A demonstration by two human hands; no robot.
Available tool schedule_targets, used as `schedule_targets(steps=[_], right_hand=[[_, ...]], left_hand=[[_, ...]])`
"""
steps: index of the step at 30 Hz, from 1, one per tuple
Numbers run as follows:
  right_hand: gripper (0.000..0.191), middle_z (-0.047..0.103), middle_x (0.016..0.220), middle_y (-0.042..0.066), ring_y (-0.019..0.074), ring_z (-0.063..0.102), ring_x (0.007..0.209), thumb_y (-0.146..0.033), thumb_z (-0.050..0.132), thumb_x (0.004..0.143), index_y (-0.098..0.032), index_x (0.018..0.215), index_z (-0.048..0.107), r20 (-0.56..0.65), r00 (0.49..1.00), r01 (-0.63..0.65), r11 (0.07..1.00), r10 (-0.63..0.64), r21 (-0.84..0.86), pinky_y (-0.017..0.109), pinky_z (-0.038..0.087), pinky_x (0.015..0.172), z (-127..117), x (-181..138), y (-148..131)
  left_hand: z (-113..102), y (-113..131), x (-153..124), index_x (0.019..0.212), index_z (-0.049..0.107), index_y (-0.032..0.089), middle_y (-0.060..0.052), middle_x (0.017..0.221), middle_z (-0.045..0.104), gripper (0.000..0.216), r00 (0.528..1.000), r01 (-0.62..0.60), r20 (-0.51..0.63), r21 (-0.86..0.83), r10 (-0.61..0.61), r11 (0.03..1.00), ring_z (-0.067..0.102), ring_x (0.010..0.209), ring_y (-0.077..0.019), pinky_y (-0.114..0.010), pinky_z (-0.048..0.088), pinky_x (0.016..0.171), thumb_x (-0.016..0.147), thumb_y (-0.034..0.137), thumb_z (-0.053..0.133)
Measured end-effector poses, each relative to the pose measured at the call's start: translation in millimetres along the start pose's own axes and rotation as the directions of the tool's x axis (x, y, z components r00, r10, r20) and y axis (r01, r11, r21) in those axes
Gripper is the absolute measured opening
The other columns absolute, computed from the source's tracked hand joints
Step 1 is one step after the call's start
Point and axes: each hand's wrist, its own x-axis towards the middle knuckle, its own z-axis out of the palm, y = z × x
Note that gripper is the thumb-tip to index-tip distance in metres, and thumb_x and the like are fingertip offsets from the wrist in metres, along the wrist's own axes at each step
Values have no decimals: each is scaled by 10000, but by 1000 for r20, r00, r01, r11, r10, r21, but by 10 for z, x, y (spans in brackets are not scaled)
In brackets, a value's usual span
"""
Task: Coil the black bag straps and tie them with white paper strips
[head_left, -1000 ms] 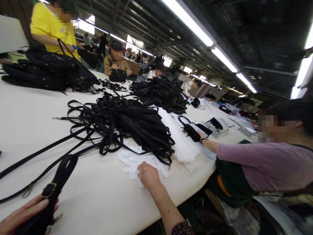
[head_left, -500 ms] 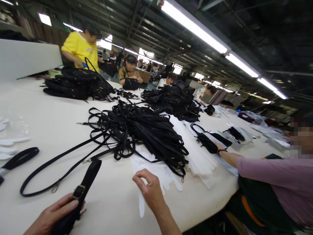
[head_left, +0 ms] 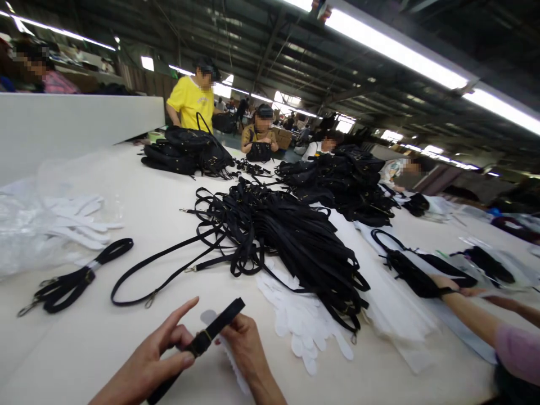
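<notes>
here, one black strap [head_left: 206,337] in both fists: left hand [head_left: 152,360], right hand [head_left: 244,351], atop one white glove [head_left: 230,360].

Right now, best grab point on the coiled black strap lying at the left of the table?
Take the coiled strap at its upper looped end, coming from above: that loop lies open and flat on the bare table, apart from the white gloves. The lower end, likely, is bunched around metal clips.

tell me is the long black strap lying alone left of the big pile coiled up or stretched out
Stretched out: the long black strap lies in one open loop on the white table, metal clip at its near end.
</notes>
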Motion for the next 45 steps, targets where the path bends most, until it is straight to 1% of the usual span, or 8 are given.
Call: schedule_targets(steps=[4, 10, 16, 23, 32, 39, 42, 45], right_hand=[[331, 680, 660, 19, 147, 576, 644, -454, 791, 689, -161, 842, 785, 91, 995, -55, 998, 52, 27, 271, 455, 645, 215, -34, -59], [378, 720, 746, 47, 157, 613, 674, -482, 793, 688, -147, 865, 791, 261, 961, -99, 995, 92, 15, 293, 486, 687, 343, 4, -217], [373, 709, 755, 14, 169, 622, 736, -386, 890, 542, -158, 804, 754, 145, 986, -92, 996, 88, 23, 293, 496, 731, 404, 113, -239], [403, 708, 825, 24, 133, 615, 672, -339, 829, 632, -165, 976, 714, 192, 973, -137, 990, 127, 37, 241, 476, 604, 374, 110, -72], [262, 671, 706, 21, 107, 571, 614, -365, 786, 659, -140, 789, 752, 184, 969, -150, 985, 164, -84, 200, 388, 500, 356, 154, -54], [331, 635, 626, -42, 81, 504, 493, -213, 755, 627, -164, 942, 667, 143, 968, -210, 978, 206, 18, 200, 367, 488, 442, 101, 128], [240, 594, 593, -59, 69, 454, 466, -180, 704, 656, -173, 894, 672, 113, 976, -187, 982, 185, 12, 195, 324, 460, 469, -5, 260], [167, 633, 681, -21, 92, 545, 585, -115, 612, 699, -179, 784, 740, 142, 987, -69, 996, 77, -65, 212, 422, 557, 492, -105, 323]], left_hand=[[-17, -67, 15, 1489, 357, 309, 62, 689, 588, 944, 999, 48, 15, -51, -47, 998, 535, 652, -185, -298, 391, 651, 664, 409, 804], [-115, -147, 50, 1128, 715, 244, -22, 861, 744, 504, 993, 121, 19, -60, -120, 991, 650, 852, -264, -340, 493, 803, 643, 340, 812], [-141, -134, 56, 1078, 729, 245, -25, 946, 766, 431, 993, 115, 13, -77, -115, 990, 671, 933, -263, -310, 508, 836, 667, 341, 813], [-279, -2, 86, 959, 776, 234, -27, 879, 778, 333, 989, 134, -79, 125, -124, 983, 674, 958, -306, -347, 513, 874, 689, 427, 777], [-229, 2, 107, 935, 775, 209, -39, 901, 801, 372, 994, 97, -56, 155, -89, 983, 712, 932, -309, -381, 575, 867, 639, 435, 772], [-372, -197, 73, 1026, 743, 257, -8, 1005, 788, 324, 979, 91, -204, 387, -11, 917, 692, 1018, -282, -377, 525, 947, 766, 444, 694], [-404, -243, 23, 1061, 713, 309, 3, 1050, 749, 277, 983, 4, -154, 555, 97, 832, 667, 1065, -249, -368, 504, 965, 843, 454, 620], [-383, -306, -15, 1085, 687, 351, 8, 1135, 691, 233, 981, -54, -99, 692, 169, 720, 653, 1072, -216, -362, 501, 966, 896, 402, 559]])
